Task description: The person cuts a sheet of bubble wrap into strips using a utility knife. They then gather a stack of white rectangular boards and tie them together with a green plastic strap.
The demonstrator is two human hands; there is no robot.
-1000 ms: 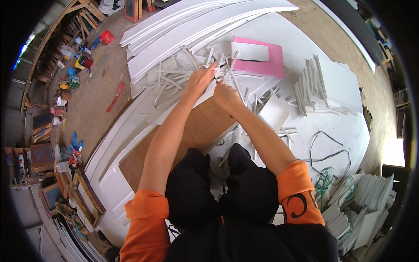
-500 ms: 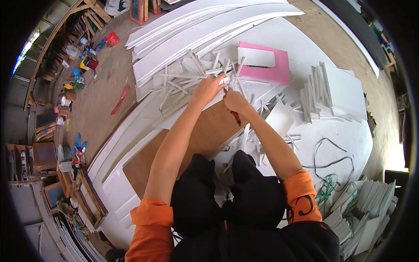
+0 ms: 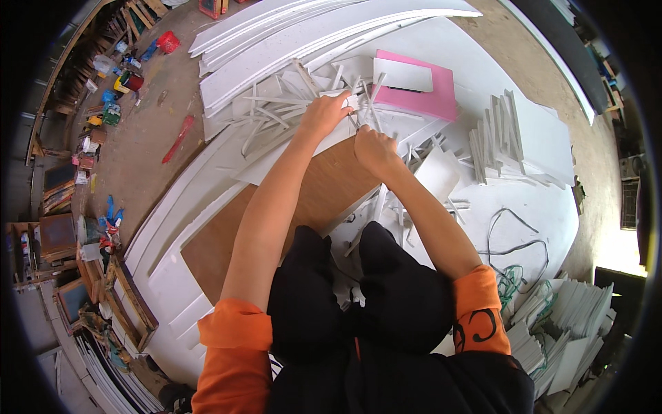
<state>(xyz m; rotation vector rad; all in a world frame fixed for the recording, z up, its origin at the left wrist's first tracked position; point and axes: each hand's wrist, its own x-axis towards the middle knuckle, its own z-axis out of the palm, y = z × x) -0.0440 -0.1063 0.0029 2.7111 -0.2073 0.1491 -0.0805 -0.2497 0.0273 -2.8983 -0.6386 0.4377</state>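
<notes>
My left hand [image 3: 323,116] is closed with its fingers on a small white piece [image 3: 352,102], over a heap of white strips [image 3: 276,114]. Just right of it and nearer to me, my right hand [image 3: 376,150] is wrapped in a fist round what looks like a utility knife [image 3: 354,125]. Only its thin dark front end shows, pointing toward the white piece; the fist hides the handle. Below both hands lies a brown board [image 3: 276,203] with a white sheet along its far edge. More loose white offcuts [image 3: 438,172] are scattered beside my right forearm.
Long white panels [image 3: 276,55] are stacked at the far side. A pink sheet [image 3: 445,90] with a white card lies beyond my right hand. White pieces [image 3: 520,134] stand stacked at right, near a dark cord [image 3: 491,234]. Tubs and a red bucket [image 3: 167,42] sit on the floor at left.
Both hands have shifted slightly farther from me. My right wrist has turned, so the knife's red handle, visible before, is now hidden. The whole view has moved a little.
</notes>
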